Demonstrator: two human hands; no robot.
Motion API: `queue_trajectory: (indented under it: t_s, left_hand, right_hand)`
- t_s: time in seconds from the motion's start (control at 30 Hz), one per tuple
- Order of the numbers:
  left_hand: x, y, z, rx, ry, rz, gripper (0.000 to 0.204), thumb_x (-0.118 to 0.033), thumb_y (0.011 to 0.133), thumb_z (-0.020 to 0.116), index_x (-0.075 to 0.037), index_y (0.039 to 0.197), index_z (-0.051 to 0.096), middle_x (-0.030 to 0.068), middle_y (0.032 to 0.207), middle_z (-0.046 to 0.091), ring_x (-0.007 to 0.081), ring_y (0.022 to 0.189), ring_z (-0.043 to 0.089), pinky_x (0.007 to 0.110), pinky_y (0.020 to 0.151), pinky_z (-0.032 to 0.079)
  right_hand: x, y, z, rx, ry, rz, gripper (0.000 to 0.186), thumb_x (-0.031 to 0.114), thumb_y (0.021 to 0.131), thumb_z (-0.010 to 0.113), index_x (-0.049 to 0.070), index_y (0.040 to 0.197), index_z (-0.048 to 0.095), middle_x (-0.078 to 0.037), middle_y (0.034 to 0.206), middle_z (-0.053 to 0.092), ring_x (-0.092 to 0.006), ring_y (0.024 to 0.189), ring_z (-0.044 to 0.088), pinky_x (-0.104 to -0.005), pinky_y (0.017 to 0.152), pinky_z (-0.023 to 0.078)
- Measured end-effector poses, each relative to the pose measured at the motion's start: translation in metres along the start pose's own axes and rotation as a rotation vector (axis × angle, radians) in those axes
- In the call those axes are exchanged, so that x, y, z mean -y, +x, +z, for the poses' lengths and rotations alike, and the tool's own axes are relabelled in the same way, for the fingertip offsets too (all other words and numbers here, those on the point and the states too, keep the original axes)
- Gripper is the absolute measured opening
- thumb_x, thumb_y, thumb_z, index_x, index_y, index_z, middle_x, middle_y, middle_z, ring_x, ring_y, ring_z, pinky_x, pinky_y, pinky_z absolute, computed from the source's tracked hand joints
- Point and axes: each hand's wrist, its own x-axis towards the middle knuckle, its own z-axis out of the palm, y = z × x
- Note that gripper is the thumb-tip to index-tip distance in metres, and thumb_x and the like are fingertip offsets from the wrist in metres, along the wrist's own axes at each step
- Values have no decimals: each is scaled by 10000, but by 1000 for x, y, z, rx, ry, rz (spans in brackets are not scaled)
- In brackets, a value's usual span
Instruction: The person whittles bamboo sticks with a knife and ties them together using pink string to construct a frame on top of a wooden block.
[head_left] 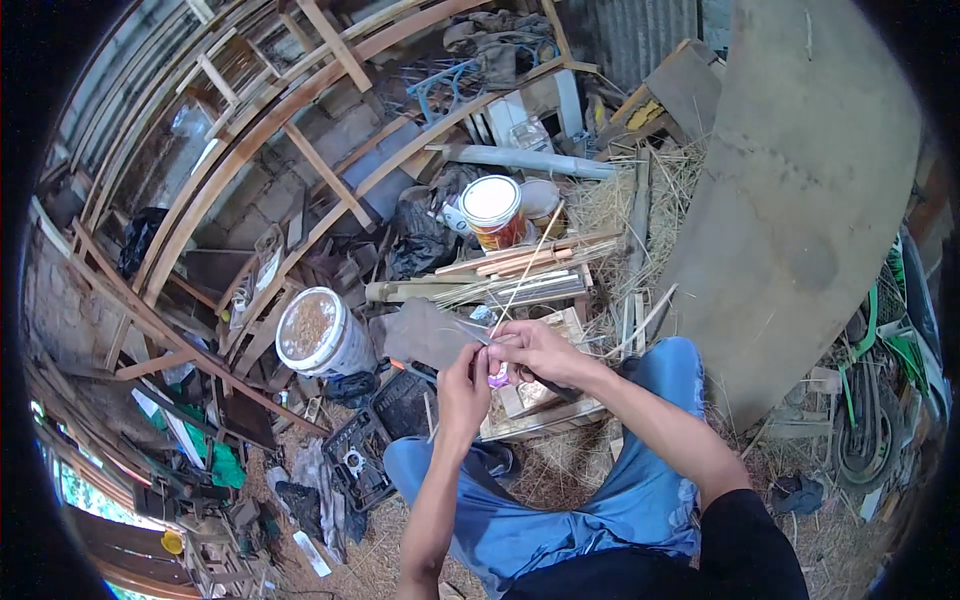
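My left hand [466, 385] and my right hand [530, 350] meet over a low wooden block [550, 410] between my knees, both closed. A thin pale bamboo strip [530, 265] rises from my fingers, pinched by my left hand. My right hand grips a knife [475, 332], its blade angled up and left against the strip, its dark handle showing below my fingers. Exactly where the blade meets the strip is hidden by fingers. A small purple item [500, 379] shows just below my hands. Bundled sticks and strips [490, 290] lie beyond them.
White buckets [315, 335] and cans [488, 215] stand ahead and left. A black tool case [385, 440] lies open by my left knee. Wooden frames [320, 170] fill the left and back. A large grey board [800, 180] leans at the right, above green items [865, 330]. Straw covers the ground.
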Motion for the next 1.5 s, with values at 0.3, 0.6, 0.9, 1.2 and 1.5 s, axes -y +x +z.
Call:
queue_trajectory:
  t_s: [0.3,0.6,0.9,1.2,1.5]
  left_hand:
    - [0,-9,3,-50,302,168,70,-57,868,559,-38,921,602,176,761,629,355,684,622,423,569,474]
    - [16,-17,-19,-94,383,232,102,-42,850,565,-34,945,601,142,781,614,327,708,603,416,608,482]
    - [7,-16,-6,-93,179,165,65,1,849,552,3,909,577,188,819,615,369,755,609,414,636,476]
    - [29,-50,-36,-34,131,30,77,-26,854,556,-7,929,555,219,816,605,412,752,594,473,621,455]
    - [46,-67,-57,-113,171,29,61,9,818,569,-2,877,564,197,802,602,384,755,593,436,644,467]
  right_hand:
    - [-6,9,-24,1,124,191,154,175,882,621,22,873,629,-5,694,566,-37,475,385,-185,410,280]
    - [15,7,-50,-189,114,143,324,278,971,460,-16,1039,579,12,633,473,-69,475,353,-210,417,282]
    - [3,4,-11,108,132,165,320,249,947,528,-14,1120,585,15,684,535,-34,494,375,-185,425,303]
    - [5,12,-38,-67,5,233,256,196,927,559,-34,1022,618,28,659,494,-32,488,362,-183,407,281]
    - [10,11,-29,-16,33,197,351,218,949,512,-28,1199,507,31,671,476,-16,496,341,-160,413,257]
